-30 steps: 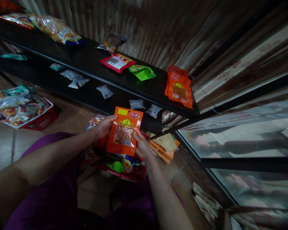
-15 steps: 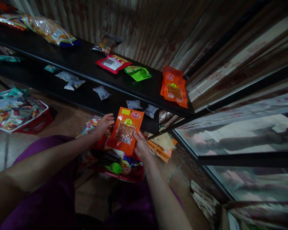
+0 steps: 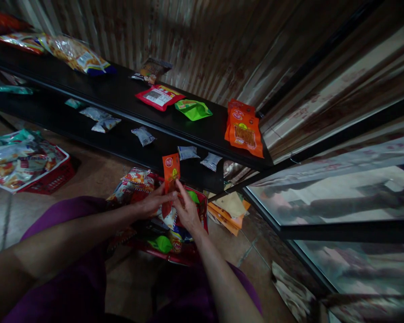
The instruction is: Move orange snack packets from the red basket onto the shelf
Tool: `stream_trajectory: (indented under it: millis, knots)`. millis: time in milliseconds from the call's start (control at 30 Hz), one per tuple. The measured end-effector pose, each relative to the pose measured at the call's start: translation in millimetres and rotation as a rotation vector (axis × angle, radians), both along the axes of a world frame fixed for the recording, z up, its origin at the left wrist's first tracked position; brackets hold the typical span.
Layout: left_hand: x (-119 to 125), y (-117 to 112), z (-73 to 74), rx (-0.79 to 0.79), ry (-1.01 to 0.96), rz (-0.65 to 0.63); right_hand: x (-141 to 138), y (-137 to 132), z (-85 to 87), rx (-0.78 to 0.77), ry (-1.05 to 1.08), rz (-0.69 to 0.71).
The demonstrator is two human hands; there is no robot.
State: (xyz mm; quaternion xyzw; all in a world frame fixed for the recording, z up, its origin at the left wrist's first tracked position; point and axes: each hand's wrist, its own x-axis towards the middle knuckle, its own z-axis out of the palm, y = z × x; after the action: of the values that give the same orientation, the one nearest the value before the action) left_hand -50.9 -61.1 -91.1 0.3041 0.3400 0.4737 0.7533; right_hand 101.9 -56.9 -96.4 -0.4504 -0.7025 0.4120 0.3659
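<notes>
An orange snack packet (image 3: 170, 168) stands upright between my two hands, above a red basket full of snacks. It looks narrow, either bent lengthwise or turned partly edge-on; I cannot tell which. My left hand (image 3: 155, 200) grips its lower left side, fingers pointing right. On the other side, my right hand (image 3: 187, 210) is closed on its right edge with the thumb and fingers near the middle. The red basket (image 3: 185, 259) below holds several packets, including a green packet (image 3: 161, 243). Part of the basket is hidden by my hands.
On the black upper shelf (image 3: 117, 92) lie orange packets (image 3: 244, 130), a green packet (image 3: 193, 110), a red packet (image 3: 160, 97) and a big snack bag (image 3: 77, 56). Small silver packets (image 3: 143, 135) lie on the lower shelf. Another filled red basket (image 3: 54, 175) stands left; orange sheets (image 3: 225, 217) lie right.
The orange packet has gone from facing me flat to looking narrow. My left hand has moved right and down onto it, and my right hand has shifted slightly left.
</notes>
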Motion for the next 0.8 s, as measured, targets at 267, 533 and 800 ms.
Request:
stream_trajectory:
  millis: [267,533,800]
  knots:
    - [-20,22,3.3,-0.372,-0.184,0.156,9,3,-1.5,0.128,-0.008,-0.042]
    - [-33,19,4.1,-0.339,-0.199,0.034,17,15,-13.9,-0.173,0.266,-0.377]
    - [-27,13,4.1,-0.253,-0.161,-0.106,8,7,-9.7,-0.405,0.59,-0.204]
